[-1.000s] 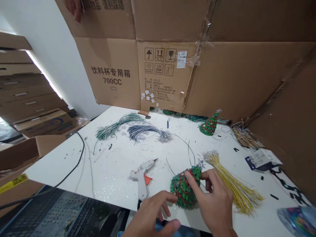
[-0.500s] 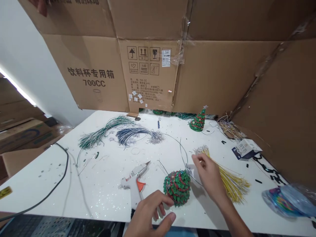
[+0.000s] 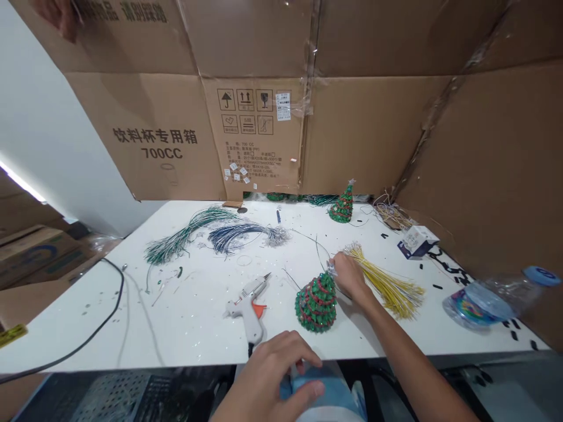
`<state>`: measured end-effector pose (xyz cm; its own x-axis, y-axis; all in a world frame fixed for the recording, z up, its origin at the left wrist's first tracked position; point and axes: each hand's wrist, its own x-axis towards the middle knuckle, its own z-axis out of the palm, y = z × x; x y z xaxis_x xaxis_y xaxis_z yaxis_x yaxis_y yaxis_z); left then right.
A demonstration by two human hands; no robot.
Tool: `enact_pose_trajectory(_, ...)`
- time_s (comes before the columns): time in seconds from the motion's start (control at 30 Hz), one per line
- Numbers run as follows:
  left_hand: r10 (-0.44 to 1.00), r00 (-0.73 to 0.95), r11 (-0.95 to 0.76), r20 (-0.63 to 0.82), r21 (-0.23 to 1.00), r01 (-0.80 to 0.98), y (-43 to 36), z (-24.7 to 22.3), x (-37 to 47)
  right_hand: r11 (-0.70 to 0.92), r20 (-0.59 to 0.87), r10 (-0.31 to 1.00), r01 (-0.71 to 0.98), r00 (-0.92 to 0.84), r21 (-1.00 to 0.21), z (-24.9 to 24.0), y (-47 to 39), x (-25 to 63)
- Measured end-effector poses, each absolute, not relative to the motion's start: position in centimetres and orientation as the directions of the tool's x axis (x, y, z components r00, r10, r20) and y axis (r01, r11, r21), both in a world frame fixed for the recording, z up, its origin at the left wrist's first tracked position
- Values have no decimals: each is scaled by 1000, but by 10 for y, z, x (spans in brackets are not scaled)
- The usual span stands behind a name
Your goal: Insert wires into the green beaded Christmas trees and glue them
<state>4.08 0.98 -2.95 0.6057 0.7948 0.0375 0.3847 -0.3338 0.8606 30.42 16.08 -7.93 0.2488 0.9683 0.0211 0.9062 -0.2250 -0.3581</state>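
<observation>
The nearer beaded Christmas tree (image 3: 316, 303) sits on the white table (image 3: 189, 334), beside the glue gun (image 3: 248, 310). The left hand (image 3: 275, 378) is empty, thumb and fingers apart, by the table's front edge. The right hand (image 3: 349, 275) is at the tree's silver star (image 3: 331, 269); I can't tell if it pinches anything. A bump could tip the tree, because no hand holds its bottom.

Cardboard wall (image 3: 264, 53) — printed | plastic bottle (image 3: 484, 302) — blue-capped | small box (image 3: 417, 241), white-and-blue
</observation>
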Motion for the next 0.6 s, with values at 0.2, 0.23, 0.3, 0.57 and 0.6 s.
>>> enact_pose_trajectory(0.2,817,572,-340,78,866,368,-4,-1,25,-182,238,902,816,361,-548,-54,134,304)
enact_pose_trajectory(0.23,816,569,-361,101,858,366,-4,2,22,-164,274,881,793,385,-587,-48,128,305)
enact_pose_trajectory(0.3,821,555,-394,135,837,380,-4,7,17,-110,339,837,738,430,-666,-37,114,307)
enact_pose_trajectory(0.57,834,497,-443,240,828,344,-6,27,8,416,460,693,214,555,-884,11,25,267)
enact_pose_trajectory(0.6,832,493,-446,257,837,318,-6,28,7,465,469,714,149,519,-873,14,15,255)
